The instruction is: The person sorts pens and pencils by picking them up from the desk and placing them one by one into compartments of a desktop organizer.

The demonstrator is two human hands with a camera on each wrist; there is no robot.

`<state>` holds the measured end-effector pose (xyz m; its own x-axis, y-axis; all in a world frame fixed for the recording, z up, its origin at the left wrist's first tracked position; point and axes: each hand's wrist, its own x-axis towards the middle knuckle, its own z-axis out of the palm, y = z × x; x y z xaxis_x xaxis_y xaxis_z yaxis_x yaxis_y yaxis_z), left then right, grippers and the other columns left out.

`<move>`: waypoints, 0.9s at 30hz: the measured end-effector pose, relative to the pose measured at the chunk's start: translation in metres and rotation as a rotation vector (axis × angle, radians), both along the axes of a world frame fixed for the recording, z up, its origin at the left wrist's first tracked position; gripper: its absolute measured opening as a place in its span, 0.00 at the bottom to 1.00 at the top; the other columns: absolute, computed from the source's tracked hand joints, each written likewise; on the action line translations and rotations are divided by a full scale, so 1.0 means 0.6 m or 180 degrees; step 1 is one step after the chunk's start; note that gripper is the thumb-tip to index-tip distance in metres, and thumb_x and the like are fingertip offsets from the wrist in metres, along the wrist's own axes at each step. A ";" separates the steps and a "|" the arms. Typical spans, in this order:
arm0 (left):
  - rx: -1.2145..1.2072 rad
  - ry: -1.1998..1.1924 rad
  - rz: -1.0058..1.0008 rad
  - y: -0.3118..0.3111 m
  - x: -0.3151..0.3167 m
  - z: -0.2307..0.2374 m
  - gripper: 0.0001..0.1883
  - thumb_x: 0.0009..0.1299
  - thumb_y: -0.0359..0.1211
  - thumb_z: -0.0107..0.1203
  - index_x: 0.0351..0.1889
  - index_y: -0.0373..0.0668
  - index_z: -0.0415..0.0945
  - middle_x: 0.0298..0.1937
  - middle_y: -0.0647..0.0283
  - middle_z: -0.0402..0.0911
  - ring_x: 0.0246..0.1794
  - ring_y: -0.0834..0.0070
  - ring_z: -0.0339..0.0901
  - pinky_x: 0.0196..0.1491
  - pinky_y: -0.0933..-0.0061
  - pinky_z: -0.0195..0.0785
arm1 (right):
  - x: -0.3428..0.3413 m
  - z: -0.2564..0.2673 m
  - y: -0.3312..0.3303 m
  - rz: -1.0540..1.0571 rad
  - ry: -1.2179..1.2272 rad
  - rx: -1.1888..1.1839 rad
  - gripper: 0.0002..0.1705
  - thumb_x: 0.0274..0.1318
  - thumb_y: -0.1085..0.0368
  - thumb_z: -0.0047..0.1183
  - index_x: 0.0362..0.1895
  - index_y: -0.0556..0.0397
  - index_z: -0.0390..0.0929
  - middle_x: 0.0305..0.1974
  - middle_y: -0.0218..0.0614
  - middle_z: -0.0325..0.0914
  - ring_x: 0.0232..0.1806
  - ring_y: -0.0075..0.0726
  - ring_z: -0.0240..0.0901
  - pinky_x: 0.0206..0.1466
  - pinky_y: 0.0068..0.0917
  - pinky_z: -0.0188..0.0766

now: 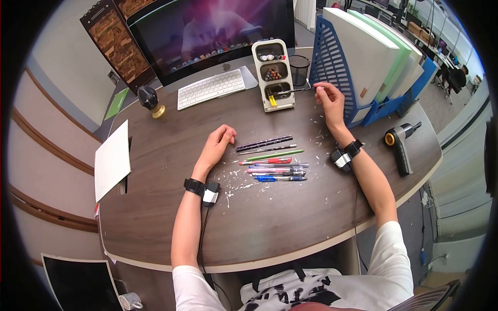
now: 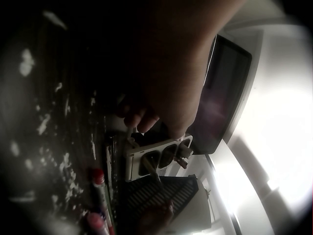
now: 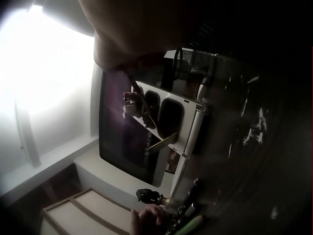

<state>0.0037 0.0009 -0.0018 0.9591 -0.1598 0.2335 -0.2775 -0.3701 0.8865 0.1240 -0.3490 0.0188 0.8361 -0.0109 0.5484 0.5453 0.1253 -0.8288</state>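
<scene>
My right hand (image 1: 332, 103) pinches a slim dark pencil (image 1: 294, 91) between thumb and fingers, held nearly level. Its far end overlaps the lowest compartment of a white three-part desk organizer (image 1: 257, 70), where yellow sticks (image 1: 272, 100) stand. Colored pencils (image 1: 272, 74) fill the middle compartment; white-ended markers (image 1: 267, 57) lie in the top one. In the right wrist view, the pencil (image 3: 149, 111) slants across the organizer's front. My left hand (image 1: 213, 147) rests on the desk, loosely curled and holding nothing, beside a row of dark pencils (image 1: 264, 143), a green pencil (image 1: 275, 154) and several pens (image 1: 277, 171).
White shavings (image 1: 236, 187) litter the desk (image 1: 290, 217). A keyboard (image 1: 211, 89) and monitor (image 1: 207, 36) stand behind, with a mesh cup (image 1: 299, 70) by the organizer. At right are a blue file rack (image 1: 332, 67) and handheld scanner (image 1: 400, 150); a black-and-gold stamp (image 1: 150, 101) stands left.
</scene>
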 end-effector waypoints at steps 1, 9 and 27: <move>0.0007 -0.0014 0.0039 0.001 0.001 -0.002 0.18 0.81 0.44 0.46 0.39 0.38 0.75 0.28 0.69 0.75 0.34 0.82 0.71 0.43 0.78 0.65 | -0.004 0.000 0.004 -0.0024 0.0045 0.0005 0.08 0.66 0.66 0.57 0.45 0.53 0.83 0.28 0.21 0.75 0.28 0.12 0.67 0.31 0.13 0.61; 0.0040 0.0080 0.0016 0.003 0.001 -0.005 0.17 0.81 0.44 0.46 0.40 0.39 0.74 0.30 0.70 0.75 0.36 0.82 0.70 0.45 0.79 0.64 | -0.040 0.025 0.033 -0.0394 -0.0319 -0.0553 0.08 0.65 0.67 0.57 0.46 0.54 0.83 0.28 0.20 0.75 0.28 0.12 0.65 0.31 0.15 0.62; 0.0096 -0.0041 0.0079 -0.002 0.002 -0.009 0.13 0.73 0.39 0.56 0.40 0.35 0.76 0.32 0.67 0.79 0.34 0.80 0.73 0.42 0.76 0.67 | -0.061 0.016 0.069 0.0288 -0.0280 -0.1995 0.19 0.65 0.63 0.57 0.59 0.52 0.78 0.45 0.39 0.83 0.39 0.29 0.79 0.43 0.26 0.74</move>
